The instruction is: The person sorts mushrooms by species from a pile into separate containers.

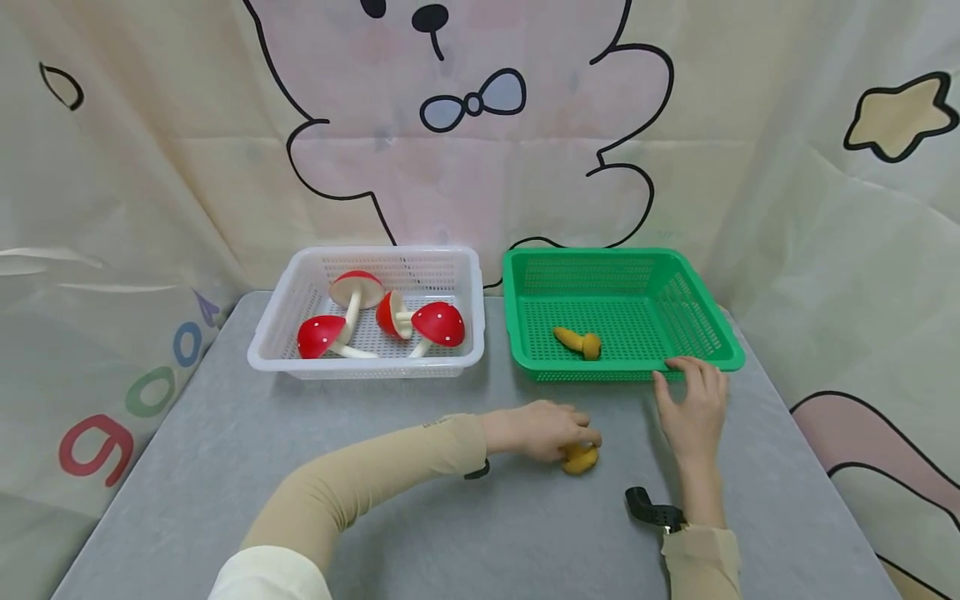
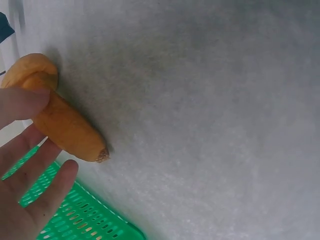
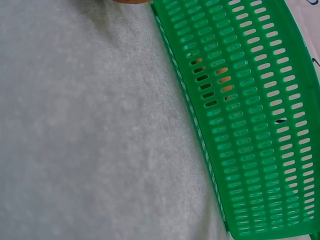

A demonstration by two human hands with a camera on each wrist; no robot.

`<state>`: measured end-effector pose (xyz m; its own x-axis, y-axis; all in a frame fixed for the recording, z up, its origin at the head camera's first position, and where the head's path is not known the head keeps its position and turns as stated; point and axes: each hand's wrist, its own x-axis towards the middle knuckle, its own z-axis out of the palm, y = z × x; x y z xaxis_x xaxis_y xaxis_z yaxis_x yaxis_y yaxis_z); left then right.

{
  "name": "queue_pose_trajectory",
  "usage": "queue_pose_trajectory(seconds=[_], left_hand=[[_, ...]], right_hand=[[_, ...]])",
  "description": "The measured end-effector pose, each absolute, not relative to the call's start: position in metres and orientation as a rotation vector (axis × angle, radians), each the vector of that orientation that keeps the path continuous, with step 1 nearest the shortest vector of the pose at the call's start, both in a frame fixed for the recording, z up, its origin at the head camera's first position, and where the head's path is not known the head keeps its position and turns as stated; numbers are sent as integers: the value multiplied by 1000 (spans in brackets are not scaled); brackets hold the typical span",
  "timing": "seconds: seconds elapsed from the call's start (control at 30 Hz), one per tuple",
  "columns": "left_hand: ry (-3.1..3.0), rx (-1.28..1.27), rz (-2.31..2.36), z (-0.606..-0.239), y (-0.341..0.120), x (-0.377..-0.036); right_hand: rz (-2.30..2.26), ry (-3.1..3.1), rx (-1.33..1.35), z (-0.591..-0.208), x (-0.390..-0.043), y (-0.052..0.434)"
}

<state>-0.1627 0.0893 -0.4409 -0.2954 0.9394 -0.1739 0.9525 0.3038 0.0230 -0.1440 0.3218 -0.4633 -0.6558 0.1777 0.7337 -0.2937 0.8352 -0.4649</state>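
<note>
My left hand is over the grey table in front of the green basket. It pinches a yellow-brown toy mushroom; in the left wrist view the thumb lies across the mushroom and the other fingers are on its far side. Whether the mushroom touches the table is unclear. At the front right of the green basket, my right hand holds the rim, fingers at the top edge and thumb against the front wall. Inside that basket lies another yellow-brown mushroom. The right wrist view does not show the right hand.
To the left of the green basket stands a white basket with several red-capped mushrooms dotted white. A printed curtain hangs behind and beside the grey table.
</note>
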Motion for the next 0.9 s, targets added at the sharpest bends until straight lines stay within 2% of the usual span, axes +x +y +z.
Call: queue_pose_trajectory(seconds=[0.9], left_hand=[[2473, 1743, 25, -433, 84, -163]], right_hand=[[727, -2154, 87, -465, -144, 321]])
